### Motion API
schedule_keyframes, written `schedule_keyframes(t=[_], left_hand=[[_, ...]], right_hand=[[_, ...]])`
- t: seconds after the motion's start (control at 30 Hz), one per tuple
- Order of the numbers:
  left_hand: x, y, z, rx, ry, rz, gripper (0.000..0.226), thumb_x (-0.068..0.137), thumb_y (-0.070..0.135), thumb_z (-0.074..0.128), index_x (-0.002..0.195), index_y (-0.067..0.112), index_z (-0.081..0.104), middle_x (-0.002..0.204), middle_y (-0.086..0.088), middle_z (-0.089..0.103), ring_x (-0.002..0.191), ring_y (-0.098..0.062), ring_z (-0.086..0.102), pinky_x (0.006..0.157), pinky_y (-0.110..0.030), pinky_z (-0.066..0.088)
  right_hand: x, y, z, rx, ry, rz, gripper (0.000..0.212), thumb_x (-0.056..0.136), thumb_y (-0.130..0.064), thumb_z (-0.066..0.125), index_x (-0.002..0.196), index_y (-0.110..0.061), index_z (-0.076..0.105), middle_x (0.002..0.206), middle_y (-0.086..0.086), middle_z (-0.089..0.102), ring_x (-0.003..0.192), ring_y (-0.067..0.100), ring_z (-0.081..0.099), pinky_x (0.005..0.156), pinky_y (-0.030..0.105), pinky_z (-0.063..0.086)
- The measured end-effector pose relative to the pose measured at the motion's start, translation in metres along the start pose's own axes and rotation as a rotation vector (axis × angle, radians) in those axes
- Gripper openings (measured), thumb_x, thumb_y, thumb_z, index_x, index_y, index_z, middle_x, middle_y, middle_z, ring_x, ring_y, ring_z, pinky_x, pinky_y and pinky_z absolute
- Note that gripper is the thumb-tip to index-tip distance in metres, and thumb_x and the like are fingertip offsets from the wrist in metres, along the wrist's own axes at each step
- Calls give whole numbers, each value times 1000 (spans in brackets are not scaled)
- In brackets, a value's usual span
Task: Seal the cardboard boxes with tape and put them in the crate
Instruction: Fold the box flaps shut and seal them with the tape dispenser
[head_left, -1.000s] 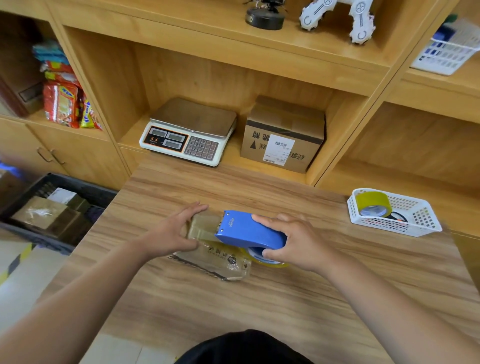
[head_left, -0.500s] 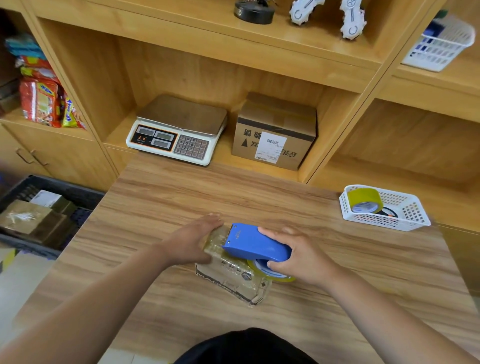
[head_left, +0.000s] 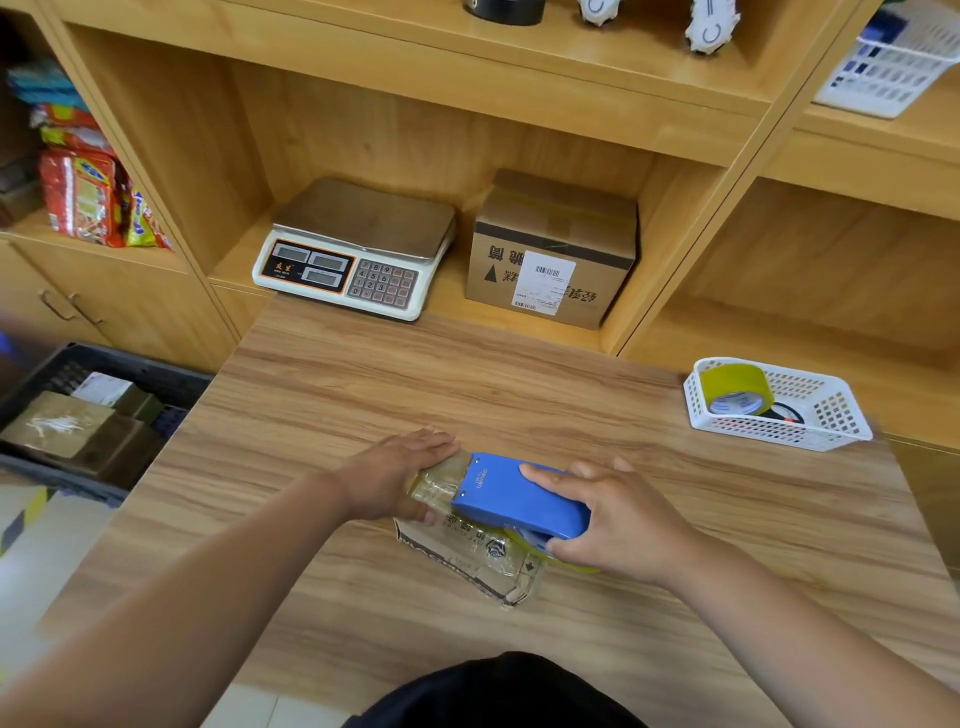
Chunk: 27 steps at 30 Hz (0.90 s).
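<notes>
A small cardboard box (head_left: 470, 558) wrapped in shiny clear tape lies on the wooden table (head_left: 519, 395) in front of me. My left hand (head_left: 395, 475) rests flat on the box's left end, thumb against its near side. My right hand (head_left: 618, 519) grips a blue tape dispenser (head_left: 511, 496) that sits on top of the box, its yellowish roll showing under my palm. The black crate (head_left: 171, 379) stands on the floor to the left and holds several taped boxes (head_left: 57, 423).
A white basket (head_left: 826, 423) with a yellow tape roll (head_left: 735, 387) sits at the table's right back. In the shelf behind stand a digital scale (head_left: 358, 249) and a larger labelled cardboard box (head_left: 553, 249). Snack packets (head_left: 83, 197) fill the left shelf.
The box has turned so its near end points toward me. Both hands and the dispenser stay on it while the view has shifted.
</notes>
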<state>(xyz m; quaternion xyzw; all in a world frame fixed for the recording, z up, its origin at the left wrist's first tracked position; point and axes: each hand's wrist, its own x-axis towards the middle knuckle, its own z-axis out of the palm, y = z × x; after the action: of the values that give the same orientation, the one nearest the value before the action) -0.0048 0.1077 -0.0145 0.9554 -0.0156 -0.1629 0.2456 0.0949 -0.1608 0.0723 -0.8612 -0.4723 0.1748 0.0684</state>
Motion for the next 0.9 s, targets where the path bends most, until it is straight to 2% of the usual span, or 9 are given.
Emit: schedule_keyframes(t=[0.13, 0.27, 0.33, 0.43, 0.57, 0.8, 0.9], left_hand=[[3, 3, 0, -3, -11, -15, 98, 79, 44, 72, 151, 26, 8, 160, 7, 7, 146, -8, 0, 119, -30, 4], [5, 0, 3, 6, -25, -34, 98, 80, 47, 71, 151, 30, 6, 159, 10, 4, 146, -7, -1, 118, -28, 1], [6, -2, 5, 1, -27, -43, 97, 80, 47, 71, 151, 31, 6, 160, 10, 3, 145, -6, -2, 116, -25, 0], [5, 0, 5, -25, -40, -57, 97, 80, 45, 71, 151, 31, 7, 159, 11, 2, 145, -6, -2, 115, -24, 1], [4, 3, 3, -42, -52, -68, 95, 81, 41, 71, 151, 32, 7, 152, 20, 0, 145, -5, -2, 112, -19, 0], [1, 13, -1, -58, -67, -88, 94, 83, 37, 71, 151, 28, 6, 158, 11, 0, 145, -6, -1, 107, -13, -1], [-1, 17, -2, -62, -67, -102, 94, 83, 37, 71, 151, 29, 6, 159, 11, 1, 145, -6, 0, 107, -13, 0]], right_hand=[[-17, 11, -7, -20, 12, -1, 66, 67, -72, 44, 125, -72, 13, 102, -15, 49, 91, 15, 37, 87, 17, 31], [-49, 29, -18, 8, 31, 40, 66, 55, -76, 30, 118, -73, 12, 97, -19, 51, 88, 11, 40, 86, 8, 27], [-65, 42, -22, 27, -2, 87, 67, 57, -73, 39, 120, -73, 15, 94, -24, 49, 88, 9, 39, 85, 6, 26], [-88, 61, -24, 64, -45, 145, 71, 72, -52, 64, 122, -72, 19, 96, -26, 49, 93, 3, 36, 86, 7, 29], [-112, 74, -25, 53, -57, 169, 75, 76, -42, 70, 124, -69, 20, 96, -26, 49, 91, 1, 34, 85, 7, 29], [-129, 83, -20, -24, -70, 191, 71, 76, -51, 65, 121, -76, 14, 98, -26, 46, 91, -4, 29, 78, 10, 32], [-129, 83, -16, -34, -54, 189, 69, 76, -57, 61, 120, -77, 11, 97, -26, 44, 92, -3, 28, 80, 14, 36]])
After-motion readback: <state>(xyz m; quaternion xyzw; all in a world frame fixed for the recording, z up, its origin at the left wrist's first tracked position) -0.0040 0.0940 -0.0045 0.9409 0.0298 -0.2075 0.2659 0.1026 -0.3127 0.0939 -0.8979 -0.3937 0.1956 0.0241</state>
